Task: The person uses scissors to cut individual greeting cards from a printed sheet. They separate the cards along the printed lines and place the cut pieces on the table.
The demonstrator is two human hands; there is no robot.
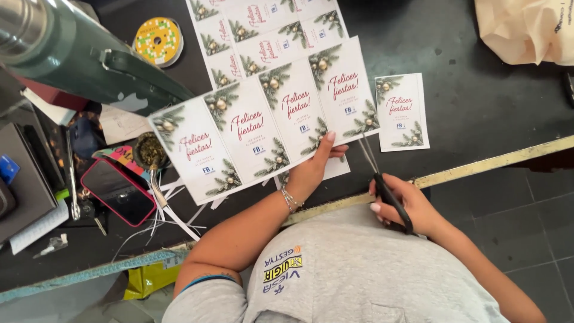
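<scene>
My left hand (312, 168) pinches the near edge of a strip of printed holiday cards (257, 122), white with pine sprigs and red script, held over the dark table. My right hand (402, 204) grips black-handled scissors (382, 182), their blades pointing up toward the strip's right end. One cut card (401, 112) lies flat on the table just right of the strip. A larger uncut sheet of the same cards (263, 30) lies beyond it.
A green thermos (78, 51) lies at upper left beside a yellow tape roll (157, 40). A phone in a red case (118, 190), paper trimmings (179, 209), and clutter sit at left. A crumpled bag (529, 27) is at top right. The table edge (478, 167) runs diagonally.
</scene>
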